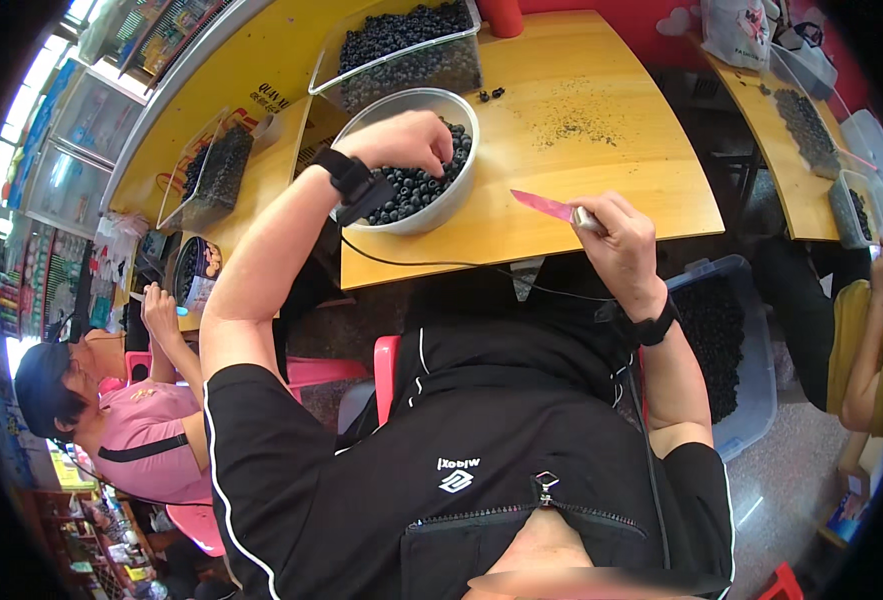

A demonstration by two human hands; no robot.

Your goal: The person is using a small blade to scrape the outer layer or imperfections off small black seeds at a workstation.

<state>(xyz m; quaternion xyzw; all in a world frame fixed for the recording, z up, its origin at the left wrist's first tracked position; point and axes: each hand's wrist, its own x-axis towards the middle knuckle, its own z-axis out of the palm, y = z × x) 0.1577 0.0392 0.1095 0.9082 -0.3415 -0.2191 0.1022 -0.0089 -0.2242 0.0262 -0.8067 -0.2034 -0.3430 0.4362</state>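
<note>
Black pieces [409, 194] beneath left hand [406, 138]

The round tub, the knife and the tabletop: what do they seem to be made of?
Round tub: probably smooth plastic, from its cloudy, pale, thin wall.
Knife: blade likely metal, judging by its thin, pointed shape, though the pink colour may be a coating; the pale handle, partly under the right hand, is unclear.
Tabletop: wood or wood-look laminate, yellow-brown with a soft sheen; can't tell which.
</note>
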